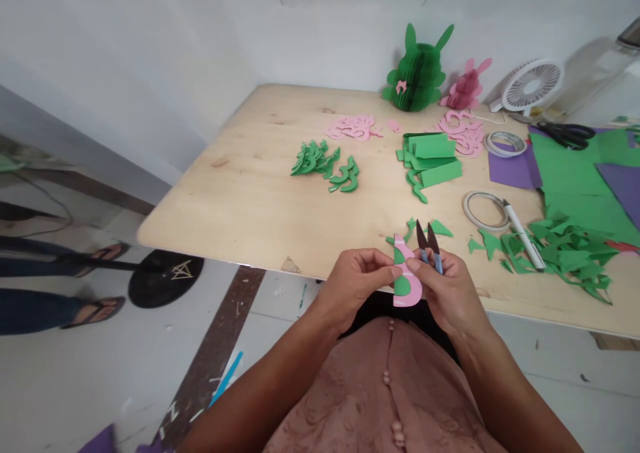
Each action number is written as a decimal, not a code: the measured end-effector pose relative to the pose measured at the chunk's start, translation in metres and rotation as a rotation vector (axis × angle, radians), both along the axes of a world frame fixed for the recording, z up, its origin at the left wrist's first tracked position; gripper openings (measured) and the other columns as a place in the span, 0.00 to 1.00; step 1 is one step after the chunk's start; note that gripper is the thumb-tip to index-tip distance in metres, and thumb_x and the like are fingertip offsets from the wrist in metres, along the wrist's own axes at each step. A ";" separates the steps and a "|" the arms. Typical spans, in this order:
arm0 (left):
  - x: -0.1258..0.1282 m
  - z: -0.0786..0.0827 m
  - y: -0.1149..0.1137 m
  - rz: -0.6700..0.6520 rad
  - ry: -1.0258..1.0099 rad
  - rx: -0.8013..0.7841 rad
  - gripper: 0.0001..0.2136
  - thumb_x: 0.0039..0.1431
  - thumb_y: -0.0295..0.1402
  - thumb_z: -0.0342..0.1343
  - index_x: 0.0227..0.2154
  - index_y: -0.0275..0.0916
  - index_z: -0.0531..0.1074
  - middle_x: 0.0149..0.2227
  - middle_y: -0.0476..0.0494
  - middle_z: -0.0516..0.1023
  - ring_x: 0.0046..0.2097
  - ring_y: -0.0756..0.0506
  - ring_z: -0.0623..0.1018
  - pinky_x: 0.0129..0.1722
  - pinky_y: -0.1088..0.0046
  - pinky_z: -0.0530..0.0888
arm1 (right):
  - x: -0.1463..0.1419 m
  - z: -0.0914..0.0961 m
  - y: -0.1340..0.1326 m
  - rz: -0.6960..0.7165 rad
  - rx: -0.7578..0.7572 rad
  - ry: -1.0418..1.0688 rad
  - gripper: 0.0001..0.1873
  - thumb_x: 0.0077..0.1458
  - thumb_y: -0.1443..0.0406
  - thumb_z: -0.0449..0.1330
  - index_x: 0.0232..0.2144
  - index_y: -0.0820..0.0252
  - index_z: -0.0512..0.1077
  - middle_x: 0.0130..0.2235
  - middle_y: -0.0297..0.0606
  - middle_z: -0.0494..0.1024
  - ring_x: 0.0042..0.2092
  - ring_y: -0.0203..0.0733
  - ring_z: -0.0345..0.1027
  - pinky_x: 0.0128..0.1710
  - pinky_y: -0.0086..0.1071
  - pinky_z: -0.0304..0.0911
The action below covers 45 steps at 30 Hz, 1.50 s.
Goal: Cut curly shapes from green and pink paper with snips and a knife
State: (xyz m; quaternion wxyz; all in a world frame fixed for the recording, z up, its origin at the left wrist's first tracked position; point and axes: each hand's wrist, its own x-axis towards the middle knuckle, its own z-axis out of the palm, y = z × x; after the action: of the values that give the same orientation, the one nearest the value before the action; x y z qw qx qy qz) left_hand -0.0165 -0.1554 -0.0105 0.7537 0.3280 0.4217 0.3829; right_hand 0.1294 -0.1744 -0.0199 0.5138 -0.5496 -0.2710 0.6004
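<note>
Buttoned shirt (387, 386) nearest, by surface's (235, 193) front edge. At that edge, left hand (356, 281) and right hand (451, 291) pinch pink scalloped paper cutout (414, 294) against green paper (401, 285); right also holds thread snips (433, 243). Likely light, flexible, easily creased: best gripped flat along straight side.

Wooden tabletop (225, 206) (pale, rounded at left) bearing green cutouts (310, 159), pink cutouts (353, 129), folded green paper (433, 147), green scraps (575, 247), a fan (533, 85) and a green paper rabbit (417, 79).
</note>
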 end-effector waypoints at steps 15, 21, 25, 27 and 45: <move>-0.006 0.004 0.013 -0.120 0.027 0.073 0.13 0.40 0.38 0.69 0.19 0.35 0.73 0.23 0.47 0.75 0.28 0.50 0.74 0.34 0.73 0.70 | 0.000 -0.002 0.006 0.014 0.048 -0.062 0.12 0.38 0.60 0.70 0.21 0.60 0.72 0.19 0.28 0.67 0.22 0.31 0.54 0.22 0.27 0.50; -0.007 0.002 0.015 -0.134 0.024 0.094 0.13 0.40 0.38 0.69 0.19 0.35 0.74 0.23 0.47 0.76 0.28 0.50 0.73 0.34 0.74 0.69 | -0.002 0.001 0.008 0.003 0.037 -0.033 0.13 0.36 0.60 0.71 0.20 0.61 0.71 0.19 0.28 0.65 0.22 0.30 0.53 0.22 0.27 0.48; -0.007 0.002 0.016 -0.131 0.030 0.097 0.13 0.40 0.39 0.69 0.19 0.36 0.73 0.23 0.47 0.76 0.28 0.50 0.73 0.34 0.73 0.70 | -0.002 0.003 0.009 0.013 0.015 -0.013 0.13 0.36 0.60 0.71 0.20 0.61 0.71 0.18 0.28 0.66 0.21 0.30 0.54 0.22 0.27 0.49; -0.008 0.002 0.015 -0.129 0.028 0.097 0.13 0.40 0.39 0.69 0.19 0.36 0.74 0.23 0.47 0.76 0.28 0.50 0.73 0.34 0.73 0.70 | -0.002 0.003 0.009 0.010 0.009 -0.002 0.13 0.36 0.61 0.71 0.20 0.61 0.71 0.18 0.28 0.66 0.21 0.30 0.54 0.21 0.26 0.49; -0.008 0.003 0.013 -0.092 0.047 0.116 0.10 0.41 0.33 0.69 0.19 0.34 0.73 0.22 0.50 0.75 0.28 0.52 0.72 0.34 0.76 0.69 | -0.001 0.001 0.009 0.003 0.024 0.014 0.13 0.35 0.62 0.72 0.21 0.61 0.73 0.19 0.28 0.68 0.21 0.30 0.56 0.21 0.26 0.52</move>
State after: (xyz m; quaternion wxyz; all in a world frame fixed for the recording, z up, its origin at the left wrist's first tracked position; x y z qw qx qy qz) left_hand -0.0242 -0.1421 -0.0074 0.7401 0.3992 0.4006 0.3638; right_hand 0.1280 -0.1651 -0.0186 0.5213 -0.5387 -0.2754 0.6018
